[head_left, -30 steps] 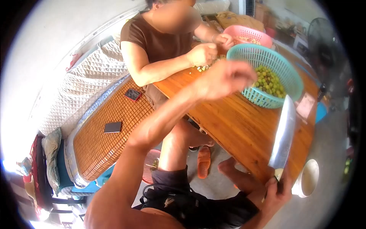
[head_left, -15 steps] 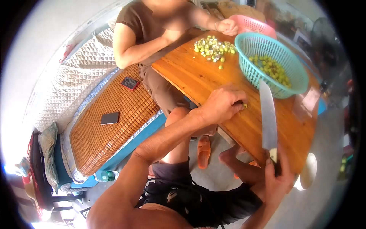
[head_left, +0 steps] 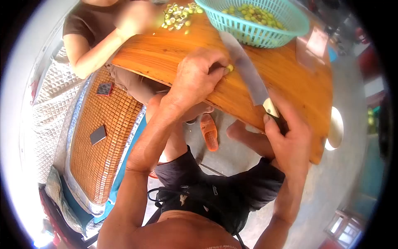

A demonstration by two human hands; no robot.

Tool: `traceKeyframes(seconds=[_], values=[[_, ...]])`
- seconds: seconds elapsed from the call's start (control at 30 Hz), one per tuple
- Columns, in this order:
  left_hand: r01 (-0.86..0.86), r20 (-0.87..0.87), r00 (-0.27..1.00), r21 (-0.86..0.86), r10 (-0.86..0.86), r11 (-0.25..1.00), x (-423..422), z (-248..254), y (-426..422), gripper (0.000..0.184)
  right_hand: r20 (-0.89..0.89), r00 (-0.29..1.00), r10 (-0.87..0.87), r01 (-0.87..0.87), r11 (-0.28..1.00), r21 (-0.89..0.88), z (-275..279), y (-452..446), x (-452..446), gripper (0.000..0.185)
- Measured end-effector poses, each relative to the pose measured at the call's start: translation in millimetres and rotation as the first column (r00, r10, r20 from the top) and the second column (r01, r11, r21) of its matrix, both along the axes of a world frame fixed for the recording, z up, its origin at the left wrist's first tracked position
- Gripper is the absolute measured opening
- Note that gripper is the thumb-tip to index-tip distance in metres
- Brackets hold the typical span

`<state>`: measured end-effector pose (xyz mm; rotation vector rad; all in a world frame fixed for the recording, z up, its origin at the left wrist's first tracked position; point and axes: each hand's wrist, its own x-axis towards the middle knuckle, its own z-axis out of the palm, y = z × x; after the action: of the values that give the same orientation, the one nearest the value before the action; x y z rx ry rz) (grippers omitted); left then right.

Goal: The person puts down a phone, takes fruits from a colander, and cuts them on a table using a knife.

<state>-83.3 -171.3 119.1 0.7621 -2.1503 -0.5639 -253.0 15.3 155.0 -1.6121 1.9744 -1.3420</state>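
Near the front edge of the wooden table (head_left: pixel 166 52), my left hand (head_left: pixel 200 72) pinches a small green fruit (head_left: pixel 230 67) between thumb and fingertips. My right hand (head_left: pixel 290 133) is closed round the pale handle of a large knife (head_left: pixel 247 70). The broad blade slants up and to the left, just right of the fruit, its tip close to the teal basket (head_left: pixel 265 36). Many green fruits (head_left: pixel 257 15) lie in that basket. A pile of cut fruit (head_left: pixel 178 15) sits on the table at its left.
A co-worker's hand (head_left: pixel 137 17) is by the cut pile. Below the table are an orange slipper (head_left: pixel 209 133) and a white bucket (head_left: pixel 335 128). On the left, a woven mat (head_left: pixel 99 162) bears a phone (head_left: pixel 104 89) and a dark flat object (head_left: pixel 98 135).
My left hand went from beside the basket down to the table, now with a fruit. The knife has come nearer it and tilted left. The whole view has shifted downward and right.
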Motion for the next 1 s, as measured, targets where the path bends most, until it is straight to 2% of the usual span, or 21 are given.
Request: traceKeyframes(seconds=[0.07, 0.13, 0.3, 0.53, 0.7, 0.87, 1.0], values=[[-0.001, -0.018, 1.0, 0.026, 0.001, 1.0, 0.0, 1.2, 1.0, 0.012, -0.024, 1.0, 0.011, -0.011, 1.0, -0.016, -4.1, -2.0, -1.6, 0.04], [-0.024, 0.052, 0.998, 0.012, 0.023, 1.0, 1.5, 3.2, 1.7, 0.016, -0.051, 0.998, 0.025, -0.027, 0.999, -0.033, -4.5, -3.7, -2.3, 0.04], [-0.021, 0.065, 0.998, -0.016, 0.022, 1.0, 0.7, 4.8, 0.9, 0.016, -0.16, 0.987, 0.037, -0.033, 0.999, 0.026, -1.5, -4.6, -2.1, 0.04], [-0.009, 0.058, 0.998, -0.017, 0.01, 1.0, 0.6, 4.5, -0.6, 0.016, -0.163, 0.986, 0.032, -0.021, 0.997, 0.068, 4.8, -6.7, 3.4, 0.041], [-0.015, 0.051, 0.999, -0.009, 0.016, 1.0, -0.8, 3.7, -0.6, 0.016, -0.345, 0.938, 0.026, -0.007, 0.998, 0.056, 7.2, -6.5, 7.6, 0.045], [-0.001, 0.042, 0.999, 0.028, 0.0, 1.0, -1.5, 2.8, 0.0, 0.015, -0.406, 0.914, 0.025, -0.003, 0.999, 0.054, 2.8, -7.7, 7.7, 0.048], [0.002, 0.063, 0.998, -0.046, 0.001, 0.999, 0.1, 3.3, -0.9, 0.015, -0.438, 0.899, 0.019, 0.009, 0.998, 0.062, 2.4, -8.6, 10.7, 0.049]])
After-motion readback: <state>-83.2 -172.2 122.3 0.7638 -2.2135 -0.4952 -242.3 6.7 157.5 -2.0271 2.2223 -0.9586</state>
